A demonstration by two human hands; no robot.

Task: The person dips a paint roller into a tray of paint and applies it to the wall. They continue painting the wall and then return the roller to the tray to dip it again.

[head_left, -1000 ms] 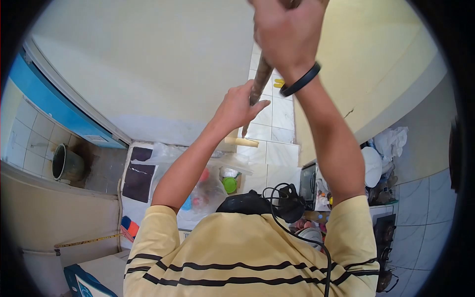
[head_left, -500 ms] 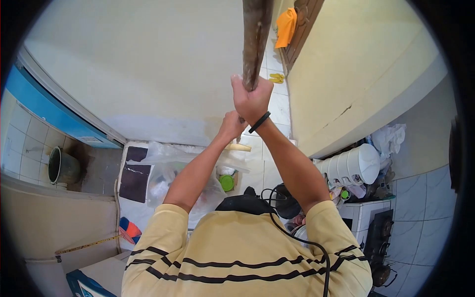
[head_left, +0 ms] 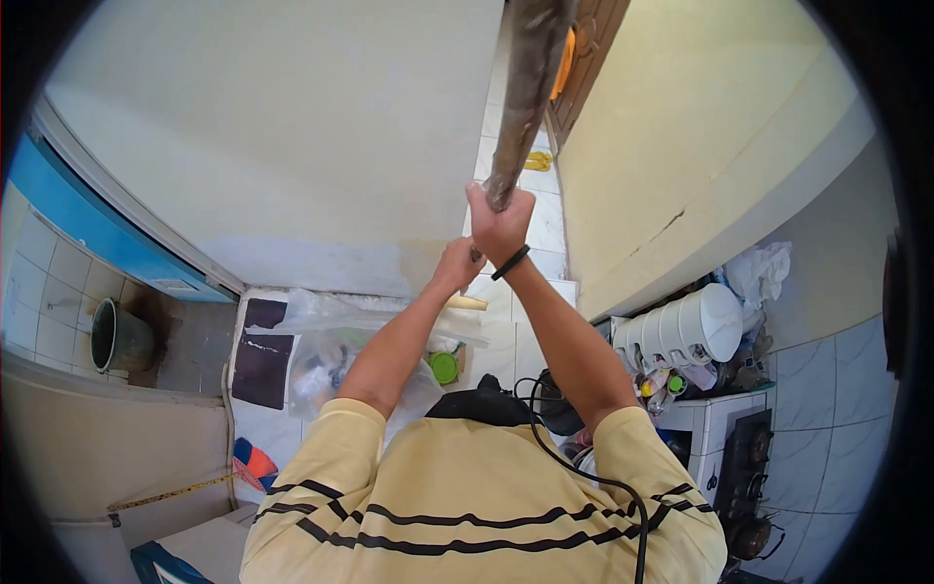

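A long, worn brown-grey pole (head_left: pixel 528 97) rises toward the camera and runs out of the top of the view. My right hand (head_left: pixel 501 222) is closed around it, thumb along its side, with a black band (head_left: pixel 511 262) on the wrist. Lower down and slightly to the left, my left hand (head_left: pixel 457 265) also grips the pole. The pole's far end is mostly hidden behind my hands and forearms. Just below my left hand, a pale yellowish piece (head_left: pixel 467 304) shows near the floor.
Clear plastic bags (head_left: pixel 321 375) and a green lid (head_left: pixel 444 367) lie on the floor. A blue door frame and bucket (head_left: pixel 122 336) are at left. At right stand a white rack (head_left: pixel 681 326) and a stove (head_left: pixel 749 477). Yellow sandals (head_left: pixel 537 161) lie down the passage.
Both hands have come down and nearer to my body with the pole. Its upper part now leans further right, covering much of the orange cloth.
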